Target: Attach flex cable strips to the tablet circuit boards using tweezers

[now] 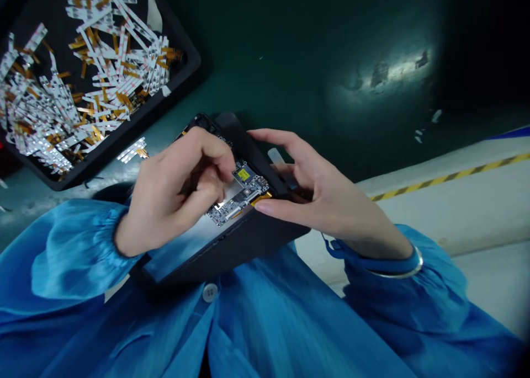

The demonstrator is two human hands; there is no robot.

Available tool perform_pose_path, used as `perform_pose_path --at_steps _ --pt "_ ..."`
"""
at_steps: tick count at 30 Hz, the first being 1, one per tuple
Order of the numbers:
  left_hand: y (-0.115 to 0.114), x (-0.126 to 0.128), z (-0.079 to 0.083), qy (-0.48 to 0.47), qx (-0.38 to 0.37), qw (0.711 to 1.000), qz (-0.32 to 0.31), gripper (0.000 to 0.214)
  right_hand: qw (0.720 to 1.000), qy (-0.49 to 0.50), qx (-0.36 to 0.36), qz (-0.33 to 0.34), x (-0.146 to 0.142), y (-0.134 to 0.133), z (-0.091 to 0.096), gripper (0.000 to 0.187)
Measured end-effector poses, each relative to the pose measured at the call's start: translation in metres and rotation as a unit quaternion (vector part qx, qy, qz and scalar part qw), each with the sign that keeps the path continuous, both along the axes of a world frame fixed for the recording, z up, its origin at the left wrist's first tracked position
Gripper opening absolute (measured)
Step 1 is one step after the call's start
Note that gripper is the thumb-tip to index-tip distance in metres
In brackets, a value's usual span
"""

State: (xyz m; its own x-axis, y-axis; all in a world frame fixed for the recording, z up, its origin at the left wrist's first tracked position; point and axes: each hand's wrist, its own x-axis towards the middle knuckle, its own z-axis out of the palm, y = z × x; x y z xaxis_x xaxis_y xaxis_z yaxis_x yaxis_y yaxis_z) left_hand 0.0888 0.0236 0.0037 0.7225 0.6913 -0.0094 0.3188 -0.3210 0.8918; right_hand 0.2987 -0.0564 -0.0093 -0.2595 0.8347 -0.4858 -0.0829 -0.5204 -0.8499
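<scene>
The left hand (178,185) is curled over the board (248,190), thumb and fingers drawn nearly together; I can't tell whether anything is pinched between them; the right hand (314,185) is spread partway and grips the right end of the device (227,212), thumb on the near side, fingers round the far side, with a pale tab (276,158) by those fingers; the device, black and opened up, sits close in front of the person's blue coat (248,323); a blue strap (389,265) rings the right wrist; far left on the green desk (269,85), a black tray (190,58) bears a tangle of white and orange strips (124,63); a few loose pieces (132,150) lie just outside its near side; to the right, yellow-and-black tape (451,176) crosses the pale floor (414,218).
</scene>
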Motion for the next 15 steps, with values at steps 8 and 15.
perform_pose_path --at_steps 8,15 --pt "0.0009 0.0029 0.0007 0.027 0.052 0.998 -0.021 0.019 0.999 -0.031 -0.01 -0.044 -0.0057 -0.0018 0.0004 0.068" --pt "0.0034 0.007 0.0039 0.036 0.077 0.994 -0.063 0.02 0.998 -0.033 -0.016 -0.046 -0.0071 -0.0048 -0.0002 0.066"
